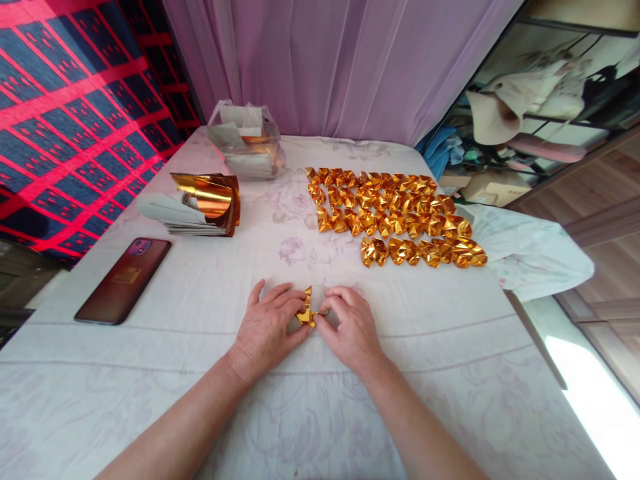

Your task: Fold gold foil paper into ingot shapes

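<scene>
A small piece of gold foil paper [306,312], partly folded, lies on the cloth between my hands. My left hand [269,320] holds its left side between thumb and index finger, the other fingers resting on the cloth. On the right edge, my right hand [350,323] pinches the paper with thumb and forefinger. Fingers hide part of the piece, so its full shape cannot be made out. Beyond my right hand sit several rows of folded gold foil pieces [393,203]. To the far left stands a bent stack of foil sheets [200,203] with grey backs.
A dark red phone [125,280] lies on the left of the cloth-covered table [200,413]. At the back left is a clear plastic bag [247,143] with more sheets inside. A purple curtain [340,67] hangs behind, and a cluttered shelf [530,120] stands at the right.
</scene>
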{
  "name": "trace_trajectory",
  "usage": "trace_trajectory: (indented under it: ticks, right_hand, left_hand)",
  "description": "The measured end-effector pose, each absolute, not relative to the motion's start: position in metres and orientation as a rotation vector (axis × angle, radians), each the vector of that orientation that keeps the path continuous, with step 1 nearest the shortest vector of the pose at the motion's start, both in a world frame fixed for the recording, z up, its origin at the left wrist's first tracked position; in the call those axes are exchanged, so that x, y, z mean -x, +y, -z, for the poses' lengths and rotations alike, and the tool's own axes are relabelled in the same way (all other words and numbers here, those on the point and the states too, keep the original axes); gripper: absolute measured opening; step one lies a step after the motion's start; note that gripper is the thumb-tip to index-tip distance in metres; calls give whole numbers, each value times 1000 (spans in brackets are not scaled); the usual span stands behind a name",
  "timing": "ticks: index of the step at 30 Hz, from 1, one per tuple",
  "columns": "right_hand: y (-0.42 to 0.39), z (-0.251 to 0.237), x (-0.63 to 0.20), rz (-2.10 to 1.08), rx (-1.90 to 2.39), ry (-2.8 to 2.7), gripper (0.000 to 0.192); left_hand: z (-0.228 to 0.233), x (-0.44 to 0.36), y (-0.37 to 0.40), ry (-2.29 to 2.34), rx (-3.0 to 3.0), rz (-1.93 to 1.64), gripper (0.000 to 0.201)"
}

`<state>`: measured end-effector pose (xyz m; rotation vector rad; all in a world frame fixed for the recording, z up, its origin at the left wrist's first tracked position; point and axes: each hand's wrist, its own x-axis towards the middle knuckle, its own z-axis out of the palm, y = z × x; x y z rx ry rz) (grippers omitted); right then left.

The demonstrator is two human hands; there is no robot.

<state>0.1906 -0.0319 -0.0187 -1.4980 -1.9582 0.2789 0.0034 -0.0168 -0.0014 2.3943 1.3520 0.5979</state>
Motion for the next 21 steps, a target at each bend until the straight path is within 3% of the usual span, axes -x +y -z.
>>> trace_trajectory:
  ticks: [21]
  right_hand:
    - [-32, 19, -192, -293, 1498, -1980, 9]
  left_hand:
    - [2, -7, -17, 1383, -2386, -551, 15]
